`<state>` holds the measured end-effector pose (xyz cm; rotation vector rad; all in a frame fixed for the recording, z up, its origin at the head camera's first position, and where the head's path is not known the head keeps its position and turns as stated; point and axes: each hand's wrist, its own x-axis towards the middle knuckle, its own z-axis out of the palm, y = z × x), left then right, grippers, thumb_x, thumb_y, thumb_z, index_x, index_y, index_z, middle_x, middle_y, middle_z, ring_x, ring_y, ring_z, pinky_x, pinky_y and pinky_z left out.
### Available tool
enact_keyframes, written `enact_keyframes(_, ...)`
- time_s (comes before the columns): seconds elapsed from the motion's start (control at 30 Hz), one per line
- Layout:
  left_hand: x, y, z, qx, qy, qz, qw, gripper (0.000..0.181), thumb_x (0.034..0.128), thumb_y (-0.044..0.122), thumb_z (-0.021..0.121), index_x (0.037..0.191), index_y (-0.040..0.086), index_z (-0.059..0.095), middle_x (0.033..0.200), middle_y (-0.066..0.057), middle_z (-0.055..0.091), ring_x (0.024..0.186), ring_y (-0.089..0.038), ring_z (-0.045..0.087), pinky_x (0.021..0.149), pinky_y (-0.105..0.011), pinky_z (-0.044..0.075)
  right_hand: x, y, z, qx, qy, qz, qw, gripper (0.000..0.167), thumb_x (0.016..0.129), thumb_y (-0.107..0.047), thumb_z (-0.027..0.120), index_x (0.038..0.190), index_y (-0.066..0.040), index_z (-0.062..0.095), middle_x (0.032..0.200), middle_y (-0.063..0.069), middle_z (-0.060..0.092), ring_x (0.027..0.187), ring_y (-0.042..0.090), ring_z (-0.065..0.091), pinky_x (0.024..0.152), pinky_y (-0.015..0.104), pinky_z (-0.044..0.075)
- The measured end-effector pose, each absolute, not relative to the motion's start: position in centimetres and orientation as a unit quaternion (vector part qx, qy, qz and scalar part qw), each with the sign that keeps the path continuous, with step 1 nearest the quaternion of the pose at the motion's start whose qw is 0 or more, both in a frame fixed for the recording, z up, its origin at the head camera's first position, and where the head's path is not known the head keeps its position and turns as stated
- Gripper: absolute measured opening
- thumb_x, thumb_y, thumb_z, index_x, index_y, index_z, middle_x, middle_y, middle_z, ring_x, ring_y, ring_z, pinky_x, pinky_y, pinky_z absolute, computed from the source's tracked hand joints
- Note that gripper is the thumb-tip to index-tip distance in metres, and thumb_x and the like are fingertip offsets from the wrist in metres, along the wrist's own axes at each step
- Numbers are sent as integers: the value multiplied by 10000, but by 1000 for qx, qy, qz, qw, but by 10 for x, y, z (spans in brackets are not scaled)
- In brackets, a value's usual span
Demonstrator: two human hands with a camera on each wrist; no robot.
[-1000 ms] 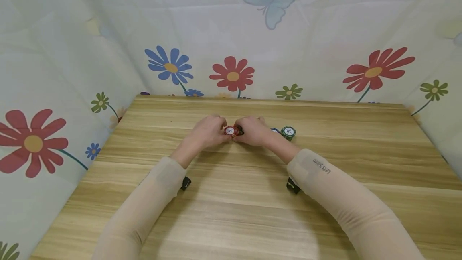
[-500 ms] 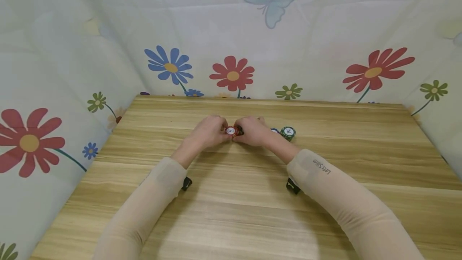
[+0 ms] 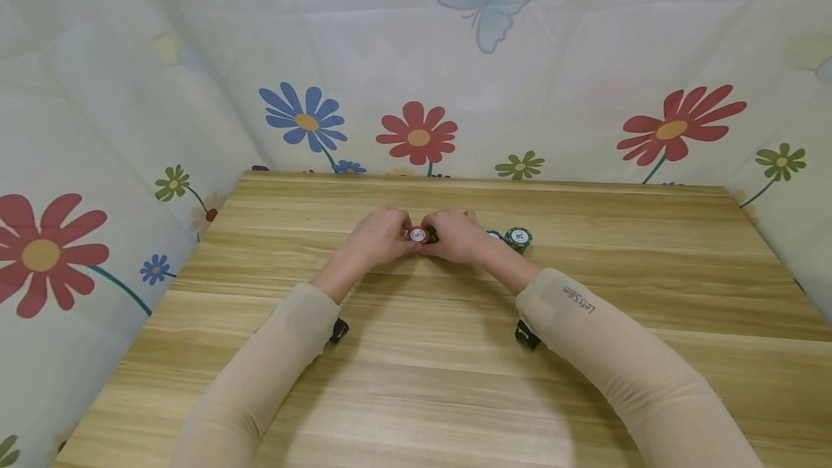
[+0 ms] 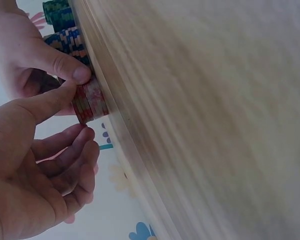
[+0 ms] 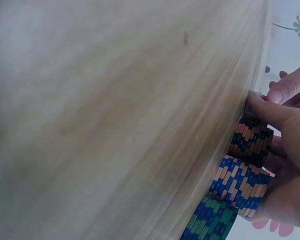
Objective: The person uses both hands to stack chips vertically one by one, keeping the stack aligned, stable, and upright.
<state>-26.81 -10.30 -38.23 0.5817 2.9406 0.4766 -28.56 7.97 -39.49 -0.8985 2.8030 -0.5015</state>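
Observation:
A short stack of red poker chips (image 3: 418,235) stands on the wooden table between both hands, a white "5" on its top chip. My left hand (image 3: 380,237) pinches it between thumb and forefinger; the other fingers curl loosely beside it in the left wrist view. From the other side, my right hand (image 3: 457,237) holds the same stack with its thumb (image 4: 80,75) and fingers. Under the right palm are a stack of black chips (image 5: 251,142) and one of blue chips (image 5: 240,185), both partly hidden in the head view.
A stack of green chips (image 3: 518,238) marked "20" ends the row on the right, touching or nearly touching the blue one. The wooden table (image 3: 416,381) meets a flower-printed cloth (image 3: 364,42) at the back. Black wrist devices (image 3: 528,334) sit under the sleeves.
The red stack and my left hand have shifted slightly to the right, toward the black stack. My right hand stays in place.

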Motion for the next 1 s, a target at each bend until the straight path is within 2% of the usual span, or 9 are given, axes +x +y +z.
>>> enact_keyframes(0.43, -271, -101, -385, 198, 966, 160, 50, 304, 894, 293, 831, 1029, 40, 732, 957, -52, 701, 876, -206, 628, 829, -343, 528, -285, 80, -394, -295, 937, -164, 84, 334, 943, -370, 766, 1134, -101, 720, 1000, 15, 706, 945, 217, 619, 960, 617, 369)
enact_keyframes(0.7, -271, -101, -387, 196, 966, 162, 52, 323, 895, 299, 828, 1039, 29, 724, 955, -58, 694, 856, -202, 624, 817, -331, 536, -286, 81, -399, -301, 936, -162, 77, 346, 950, -359, 757, 1166, -94, 705, 1051, 30, 709, 993, 228, 627, 972, 656, 367)
enact_keyframes(0.83, -270, -102, -388, 197, 966, 154, 61, 346, 893, 305, 828, 1057, 22, 716, 971, -70, 696, 869, -212, 630, 837, -343, 536, -285, 82, -400, -306, 935, -161, 78, 390, 944, -346, 767, 1214, -77, 685, 1102, 51, 704, 1038, 242, 630, 979, 653, 371)
enact_keyframes(1.0, -270, -104, -386, 189, 969, 141, 76, 440, 895, 346, 822, 1139, 2, 694, 1083, -116, 691, 959, -239, 636, 907, -374, 527, -283, 87, -398, -308, 935, -158, 76, 511, 927, -353, 786, 1310, -50, 634, 1214, 86, 685, 1140, 266, 619, 1023, 665, 334)
